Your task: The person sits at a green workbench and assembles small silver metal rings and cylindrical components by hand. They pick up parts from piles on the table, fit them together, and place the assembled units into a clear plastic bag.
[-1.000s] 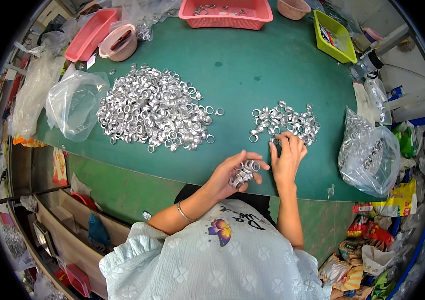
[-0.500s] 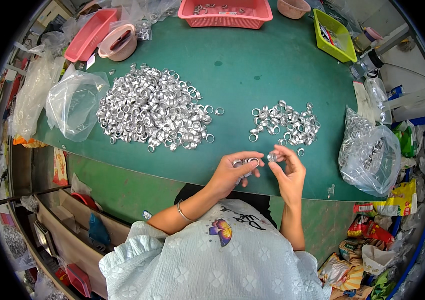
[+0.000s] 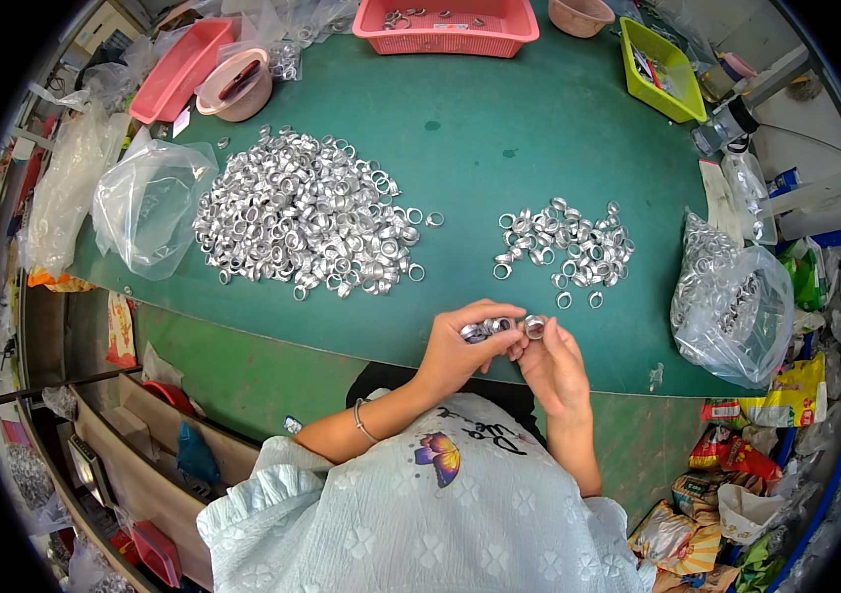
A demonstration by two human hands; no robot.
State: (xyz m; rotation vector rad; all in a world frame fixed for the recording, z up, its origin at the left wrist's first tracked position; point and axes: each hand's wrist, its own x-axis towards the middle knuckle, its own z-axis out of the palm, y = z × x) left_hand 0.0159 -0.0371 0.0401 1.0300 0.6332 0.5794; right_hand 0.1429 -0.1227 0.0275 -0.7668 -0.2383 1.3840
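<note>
My left hand [image 3: 467, 341] is closed around several silver metal rings [image 3: 486, 329], near the front edge of the green table. Close beside it, my right hand [image 3: 555, 367] pinches a single silver ring [image 3: 535, 326] between thumb and fingers. The two hands nearly meet at that ring; whether the left fingertips touch it I cannot tell. A large heap of silver rings [image 3: 302, 212] lies on the table's left half. Beyond my right hand is a smaller, looser pile of rings [image 3: 574, 242], with single ones at its near side.
A plastic bag of rings [image 3: 727, 306] stands at the table's right edge, and an open clear bag [image 3: 151, 210] left of the heap. At the back are a pink basket [image 3: 445, 40], a pink bowl [image 3: 237, 89] and a lime-green basket [image 3: 660, 74].
My right hand has come left and down, close to the left hand, with a ring in its fingers. One more ring lies at the near side of the smaller pile.
</note>
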